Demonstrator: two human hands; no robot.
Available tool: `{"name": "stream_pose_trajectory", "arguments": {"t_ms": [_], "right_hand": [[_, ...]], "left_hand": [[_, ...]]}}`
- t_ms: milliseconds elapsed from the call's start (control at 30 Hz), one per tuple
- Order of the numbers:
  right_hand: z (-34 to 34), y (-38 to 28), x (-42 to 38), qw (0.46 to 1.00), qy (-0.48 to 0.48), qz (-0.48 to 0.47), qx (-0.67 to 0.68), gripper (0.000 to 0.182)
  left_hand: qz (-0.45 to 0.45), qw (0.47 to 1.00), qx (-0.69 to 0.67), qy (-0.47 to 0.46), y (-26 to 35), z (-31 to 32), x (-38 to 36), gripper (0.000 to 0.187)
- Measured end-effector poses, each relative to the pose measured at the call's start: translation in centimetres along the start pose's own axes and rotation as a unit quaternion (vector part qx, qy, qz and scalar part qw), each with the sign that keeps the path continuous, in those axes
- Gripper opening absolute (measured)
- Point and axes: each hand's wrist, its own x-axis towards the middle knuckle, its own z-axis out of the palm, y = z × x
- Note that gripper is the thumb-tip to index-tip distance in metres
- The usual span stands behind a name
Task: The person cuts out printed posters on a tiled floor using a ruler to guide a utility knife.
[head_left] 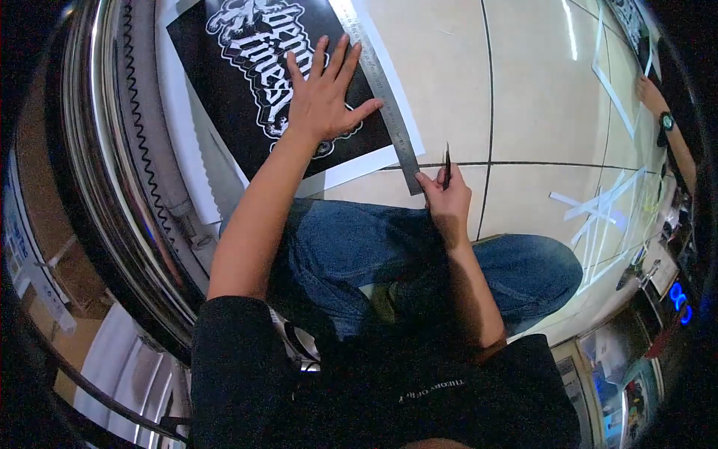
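My left hand (327, 97) lies flat with fingers spread on a black printed sheet (206, 56) that carries white gothic lettering and has a white margin. Its thumb reaches onto a steel ruler (393, 120), which runs along the sheet's right edge. My right hand (449, 198) is closed around a slim black craft knife (447, 168), its pointed tip facing away from me. The thumb and fingers of that hand are right at the ruler's near end, just past the sheet's lower corner.
Cream floor tiles (434, 45) with dark joints spread beneath the work. Thin white offcut strips (598, 206) lie in a pile at the right. Another person's forearm with a watch (666, 121) shows at the far right. A shiny metal roller (101, 112) borders the left side.
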Motion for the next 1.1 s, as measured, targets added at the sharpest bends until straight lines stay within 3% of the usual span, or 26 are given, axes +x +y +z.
{"name": "stream_pose_trajectory", "arguments": {"t_ms": [67,133,1100], "right_hand": [[-0.04,0.27,-0.01,1.0,-0.009,-0.005,0.027,0.039],[0.18,0.83,0.22,0.998,0.017,-0.067,-0.006,0.038],[0.11,0.79,0.46,0.999,0.001,-0.041,0.002,0.037]], "left_hand": [[0.003,1.0,0.009,-0.01,0.05,-0.28,0.16,0.102],[0.002,1.0,0.01,-0.004,0.17,-0.33,0.19,0.106],[0.007,1.0,0.005,-0.006,-0.15,-0.18,0.13,0.109]]}}
